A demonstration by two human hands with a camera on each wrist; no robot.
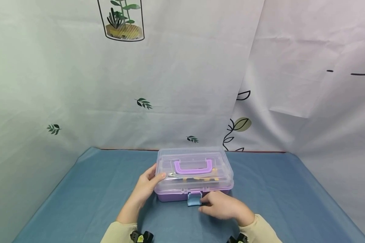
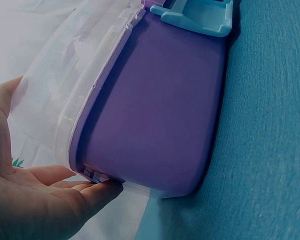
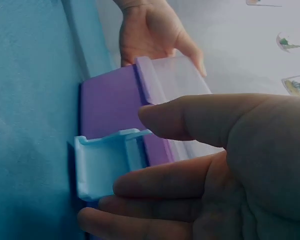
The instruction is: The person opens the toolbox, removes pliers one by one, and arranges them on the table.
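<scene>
A storage box (image 1: 171,197) with a purple base, a clear lid (image 1: 190,153) and a purple handle (image 1: 193,171) rests on the blue cloth. My left hand (image 1: 145,186) grips its left end, thumb over the lid's edge and fingers against the end wall (image 2: 155,100). The light-blue latch (image 1: 194,199) at the front hangs swung down, away from the lid. Beside it is my right hand (image 1: 223,206), fingers extended and thumb apart. In the right wrist view its index fingertip lies at the latch's (image 3: 102,167) edge; whether they touch I cannot tell.
Yellowish and dark items (image 1: 200,179), too blurred to name, show through the lid. Blue cloth (image 1: 276,195) covers the table around the box. A pale curtain with plant prints (image 1: 182,84) hangs behind the table and along both sides.
</scene>
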